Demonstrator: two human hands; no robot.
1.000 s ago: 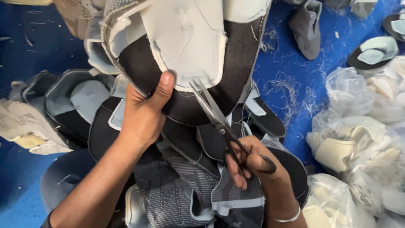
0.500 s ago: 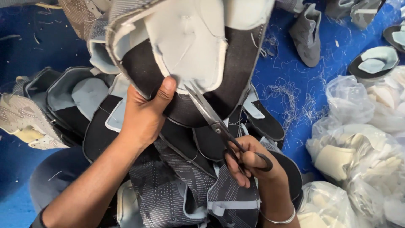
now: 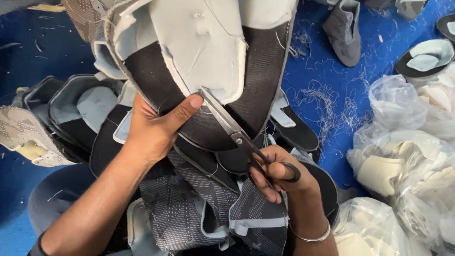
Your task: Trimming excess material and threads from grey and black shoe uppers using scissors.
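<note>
My left hand grips the lower edge of a black fabric shoe upper with a pale grey lining panel, thumb pressed on top. In my right hand I hold steel scissors by black loops, their blades closed, with the tips at the lining's bottom edge next to my left thumb. Under both hands lies a heap of more shoe uppers, black ones and grey knit patterned ones. A thin bangle sits on my right wrist.
Blue floor strewn with loose white threads. Clear plastic bags of pale shoe parts pile at the right. More uppers lie at the left and top right, with a cream piece at far left.
The upper and both hands sit lower and closer in view. The scissor tips have stayed at the lining's bottom edge by my left thumb.
</note>
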